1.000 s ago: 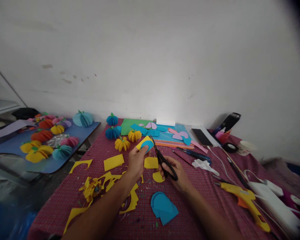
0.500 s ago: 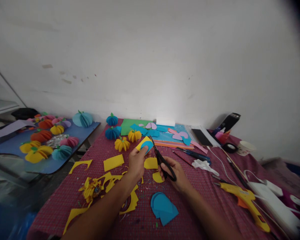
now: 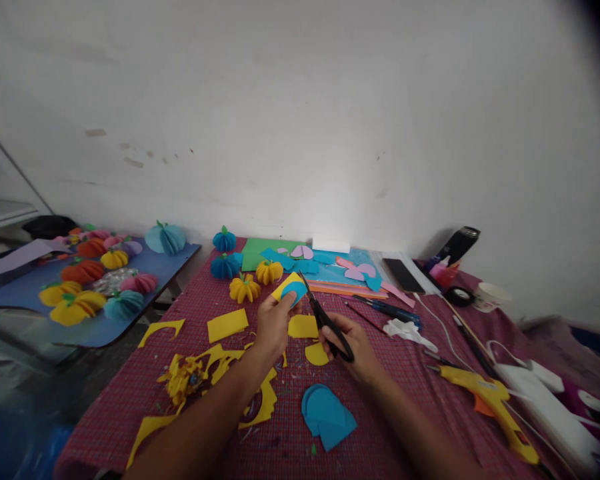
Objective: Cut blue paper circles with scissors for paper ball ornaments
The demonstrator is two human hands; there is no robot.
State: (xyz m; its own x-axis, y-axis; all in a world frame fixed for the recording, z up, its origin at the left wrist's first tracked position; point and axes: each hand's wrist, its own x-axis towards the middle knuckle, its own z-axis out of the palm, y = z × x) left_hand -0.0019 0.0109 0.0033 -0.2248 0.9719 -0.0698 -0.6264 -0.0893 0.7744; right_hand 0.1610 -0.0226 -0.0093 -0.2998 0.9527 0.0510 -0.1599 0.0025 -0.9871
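a red checked table point(image 3: 410, 373) carries yellow paper scraps point(image 3: 227, 325), blue cutouts point(image 3: 326, 415) and a glue gun point(image 3: 493, 402).

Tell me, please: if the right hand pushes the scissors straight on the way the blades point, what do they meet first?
The right hand aims the scissors up and away toward the yellow and blue paper piece held in the left hand. That piece comes first; the blade tips look already at its edge, though depth is unclear.

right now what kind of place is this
Probably a home paper-craft corner: a table with a red checked cloth against a bare white wall, strewn with yellow paper offcuts, finished paper pumpkins and a glue gun. The right hand holds scissors.
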